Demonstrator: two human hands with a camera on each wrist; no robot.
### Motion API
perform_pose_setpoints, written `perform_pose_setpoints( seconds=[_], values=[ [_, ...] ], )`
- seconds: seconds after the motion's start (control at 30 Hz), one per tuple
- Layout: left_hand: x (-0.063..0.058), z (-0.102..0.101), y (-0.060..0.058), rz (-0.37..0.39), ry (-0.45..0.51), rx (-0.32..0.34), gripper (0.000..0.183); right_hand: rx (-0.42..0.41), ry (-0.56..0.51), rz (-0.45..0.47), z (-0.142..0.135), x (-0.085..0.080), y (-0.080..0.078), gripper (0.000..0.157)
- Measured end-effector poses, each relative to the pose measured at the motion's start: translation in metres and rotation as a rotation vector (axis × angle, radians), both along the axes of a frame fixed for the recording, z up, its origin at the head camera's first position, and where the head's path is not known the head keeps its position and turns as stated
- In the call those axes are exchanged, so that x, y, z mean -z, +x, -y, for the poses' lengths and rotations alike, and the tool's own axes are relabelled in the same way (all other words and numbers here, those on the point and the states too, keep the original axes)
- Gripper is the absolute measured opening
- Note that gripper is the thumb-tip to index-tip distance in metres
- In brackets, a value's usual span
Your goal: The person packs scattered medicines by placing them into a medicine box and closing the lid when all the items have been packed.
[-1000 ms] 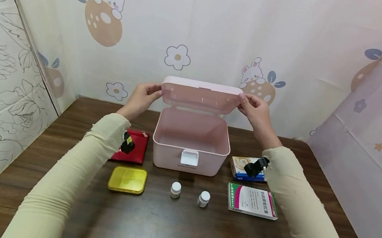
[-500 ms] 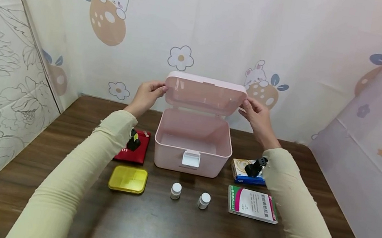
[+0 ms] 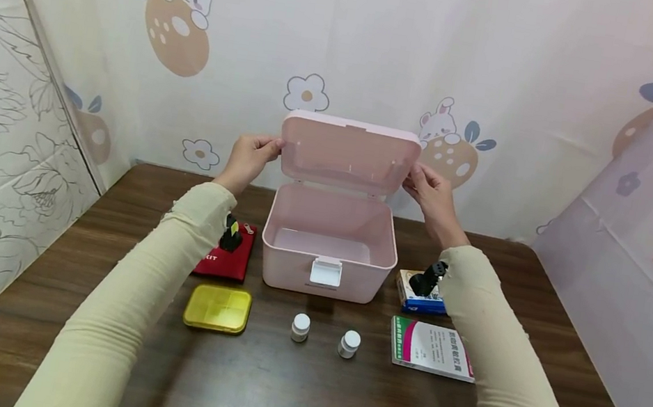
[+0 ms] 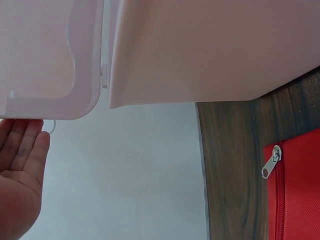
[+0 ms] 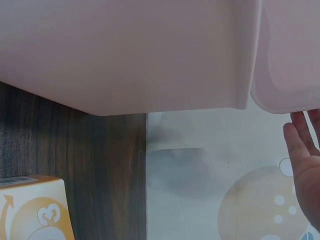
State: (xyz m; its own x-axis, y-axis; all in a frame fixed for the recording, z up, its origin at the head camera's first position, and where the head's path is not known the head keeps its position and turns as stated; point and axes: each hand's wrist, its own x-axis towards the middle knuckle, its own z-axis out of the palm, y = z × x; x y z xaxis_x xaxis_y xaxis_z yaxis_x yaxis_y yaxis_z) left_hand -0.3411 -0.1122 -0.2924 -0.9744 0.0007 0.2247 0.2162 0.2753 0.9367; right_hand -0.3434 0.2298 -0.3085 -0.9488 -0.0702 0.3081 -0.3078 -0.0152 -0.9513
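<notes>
A pale pink lidded storage box [image 3: 324, 277] stands on the table with its hinged lid [image 3: 346, 154] raised and its inside facing me. My left hand [image 3: 249, 160] holds the lid's left edge between thumb and fingers. At the opposite edge, my right hand [image 3: 433, 198] grips the lid in the same way. Fingertips reach behind the rim in the left wrist view, where the lid [image 4: 45, 107] hangs beside the box wall. The right wrist view shows fingers [image 5: 297, 132] at the lid's lower corner. A white latch [image 3: 325, 271] sits on the box front.
A red zip pouch [image 3: 229, 263] and a yellow pill case [image 3: 218, 308] lie left of the box. Two white bottles, one left [image 3: 300, 327] and one right [image 3: 349, 344], stand in front. At right are a blue-and-white carton [image 3: 422, 305] and a green-and-white medicine box [image 3: 434, 350].
The lid has tilted further up and back, both hands moving with it at its edges. The box and the things around it stay in place.
</notes>
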Motion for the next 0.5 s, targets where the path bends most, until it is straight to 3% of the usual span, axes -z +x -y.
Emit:
perform_pose_setpoints(
  seconds=[0.5],
  values=[
    [-0.0001, -0.0032, -0.0109, -0.023, -0.019, -0.044, 0.036, 0.057, 0.008, -0.010, 0.0051, 0.0015, -0.0034, 0.046]
  ],
)
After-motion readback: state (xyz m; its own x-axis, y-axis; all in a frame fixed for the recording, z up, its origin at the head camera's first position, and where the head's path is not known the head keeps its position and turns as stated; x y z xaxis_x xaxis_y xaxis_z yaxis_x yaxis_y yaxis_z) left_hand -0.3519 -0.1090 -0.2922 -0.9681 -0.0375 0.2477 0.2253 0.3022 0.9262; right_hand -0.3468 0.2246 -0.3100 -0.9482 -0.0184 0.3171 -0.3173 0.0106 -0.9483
